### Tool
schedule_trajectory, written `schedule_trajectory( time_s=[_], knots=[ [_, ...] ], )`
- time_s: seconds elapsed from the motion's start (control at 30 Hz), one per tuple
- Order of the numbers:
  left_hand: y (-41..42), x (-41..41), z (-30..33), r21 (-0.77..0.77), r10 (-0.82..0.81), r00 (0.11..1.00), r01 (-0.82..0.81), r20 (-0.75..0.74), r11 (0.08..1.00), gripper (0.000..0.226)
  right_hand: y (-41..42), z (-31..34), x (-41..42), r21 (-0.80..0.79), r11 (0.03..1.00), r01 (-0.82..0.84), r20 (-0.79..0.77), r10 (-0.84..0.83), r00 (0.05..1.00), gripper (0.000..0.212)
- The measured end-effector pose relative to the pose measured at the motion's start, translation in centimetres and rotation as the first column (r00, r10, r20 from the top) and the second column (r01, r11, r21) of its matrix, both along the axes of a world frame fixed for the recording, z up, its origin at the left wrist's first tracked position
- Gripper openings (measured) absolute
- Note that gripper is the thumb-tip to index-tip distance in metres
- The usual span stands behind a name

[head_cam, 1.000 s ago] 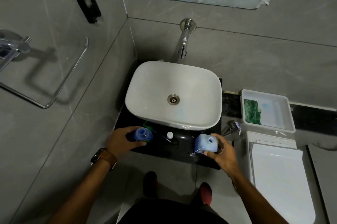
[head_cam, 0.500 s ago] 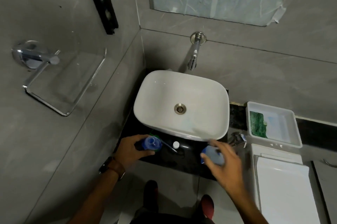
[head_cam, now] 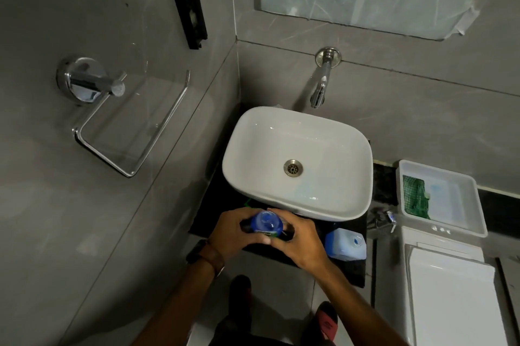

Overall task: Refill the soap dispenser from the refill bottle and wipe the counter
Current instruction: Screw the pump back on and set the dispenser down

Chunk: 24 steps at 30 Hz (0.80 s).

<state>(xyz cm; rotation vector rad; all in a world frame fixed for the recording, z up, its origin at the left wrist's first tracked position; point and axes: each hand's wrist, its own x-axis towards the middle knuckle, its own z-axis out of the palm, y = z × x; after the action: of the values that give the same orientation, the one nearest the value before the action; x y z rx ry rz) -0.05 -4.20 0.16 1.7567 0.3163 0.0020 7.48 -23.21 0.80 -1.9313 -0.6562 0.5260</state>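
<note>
Both hands are brought together at the front edge of the black stone counter [head_cam: 349, 272], just below the white oval ceramic basin [head_cam: 298, 162]. Between them a round blue plastic bottle top [head_cam: 266, 222] is seen from above; whether it belongs to the dispenser or to the refill cannot be told. The left hand [head_cam: 236, 229] is curled round its left side, with the fingers wrapped beneath and toward the front, and a brown-strapped watch [head_cam: 206, 254] is worn on that wrist. The right hand [head_cam: 298, 238] is cupped against the right side of the same bottle, its fingers bent over the near edge, so the bottle is gripped from both sides. Both forearms are extended forward and angled inward from the bottom of the view. A pale blue squarish plastic container [head_cam: 344, 244] is stood on the counter just to the right of the right hand, apart from it. A chrome wall spout [head_cam: 319, 92] is mounted above the basin. A white plastic tray [head_cam: 467, 199] holding a green mesh scrubber [head_cam: 416, 196] is placed on the toilet cistern at the right.
</note>
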Motion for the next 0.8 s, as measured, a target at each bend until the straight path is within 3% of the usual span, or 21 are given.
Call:
schedule_trajectory(
  time_s=[0.13, 0.2, 0.27, 0.37, 0.43, 0.57, 0.8],
  knots=[
    [-0.4, 0.6, -0.8, -0.027, -0.013, 1.000, 0.013, -0.003, 1.000, 0.056, -0.9, -0.2, 0.0, -0.006, 0.996, 0.091, 0.008, -0.091, 0.996, 0.060],
    [-0.1, 1.3, -1.5, -0.167, 0.158, 0.982, -0.175, -0.107, 0.970, 0.035, -1.6, -0.4, 0.0, -0.004, 0.988, 0.155, 0.020, -0.155, 0.988, 0.064],
    [0.7, 2.0, -3.0, -0.213, 0.371, 0.888, -0.432, -0.271, 0.877, 0.014, -2.5, -0.7, 0.1, -0.016, 0.979, 0.205, 0.034, -0.205, 0.978, 0.068],
    [1.5, 3.0, -5.6, -0.109, 0.498, 0.713, -0.619, -0.494, 0.778, 0.020, -4.1, -0.9, 0.1, -0.027, 0.965, 0.261, 0.031, -0.260, 0.965, 0.064],
    [1.1, 3.7, -6.9, -0.084, 0.487, 0.646, -0.647, -0.587, 0.758, 0.025, -5.1, -1.1, 0.0, -0.041, 0.958, 0.283, 0.026, -0.282, 0.959, 0.061],
    [-0.1, 5.7, -7.9, -0.050, 0.517, 0.572, -0.700, -0.637, 0.712, 0.040, -6.3, -1.2, -0.4, -0.055, 0.947, 0.318, 0.031, -0.317, 0.948, 0.061],
    [-1.0, 8.1, -8.2, -0.037, 0.497, 0.573, -0.678, -0.652, 0.734, 0.047, -6.9, -1.5, -1.4, -0.045, 0.939, 0.340, -0.002, -0.341, 0.940, 0.059]
  ],
)
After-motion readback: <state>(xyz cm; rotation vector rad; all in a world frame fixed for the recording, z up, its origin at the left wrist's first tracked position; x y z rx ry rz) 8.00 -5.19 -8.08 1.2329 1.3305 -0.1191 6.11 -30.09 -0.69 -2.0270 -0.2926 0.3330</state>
